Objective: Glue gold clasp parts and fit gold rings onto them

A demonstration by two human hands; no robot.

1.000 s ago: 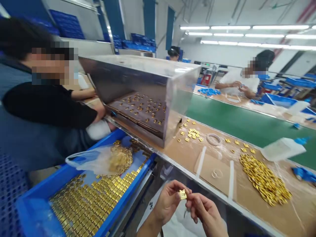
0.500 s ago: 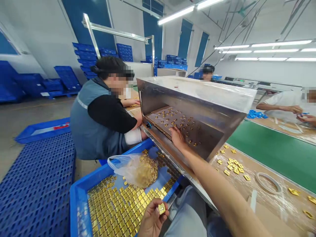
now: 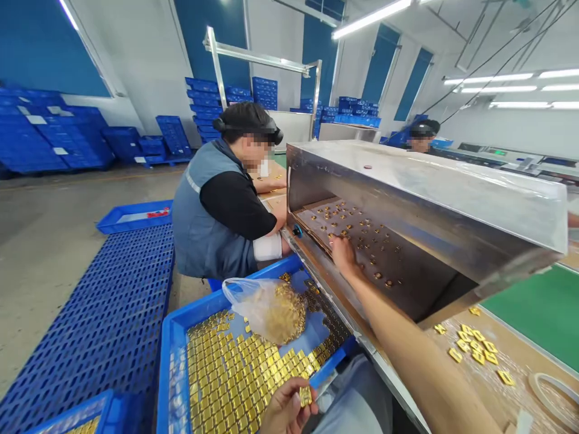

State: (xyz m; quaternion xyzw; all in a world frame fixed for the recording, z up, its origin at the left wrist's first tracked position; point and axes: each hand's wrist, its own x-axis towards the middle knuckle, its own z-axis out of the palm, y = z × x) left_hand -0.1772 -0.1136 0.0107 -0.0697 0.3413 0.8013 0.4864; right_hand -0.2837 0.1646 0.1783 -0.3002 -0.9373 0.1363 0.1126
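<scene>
My left hand (image 3: 289, 407) pinches a small square gold piece (image 3: 306, 396) between thumb and fingers, just above the near edge of a blue tray (image 3: 169, 361). That tray carries rows of similar gold pieces (image 3: 226, 374) and a clear plastic bag (image 3: 271, 310) filled with small gold bits. My right hand (image 3: 344, 256) reaches inside an open-fronted metal box (image 3: 425, 217). Its fingers are closed together at the front edge of a brown sheet strewn with small gold parts (image 3: 362, 246). What these fingertips hold, if anything, is too small to make out.
Several gold pieces (image 3: 477, 343) and a roll of tape (image 3: 554, 395) lie on the bench at right, beside a green belt (image 3: 536, 304). A co-worker (image 3: 226, 199) sits close at left. Blue slatted platforms (image 3: 94, 325) cover the floor.
The view has turned left, so everything appears shifted right. My right hand stays at the sheet's front edge inside the box. The left hand still holds its gold piece, now slightly turned.
</scene>
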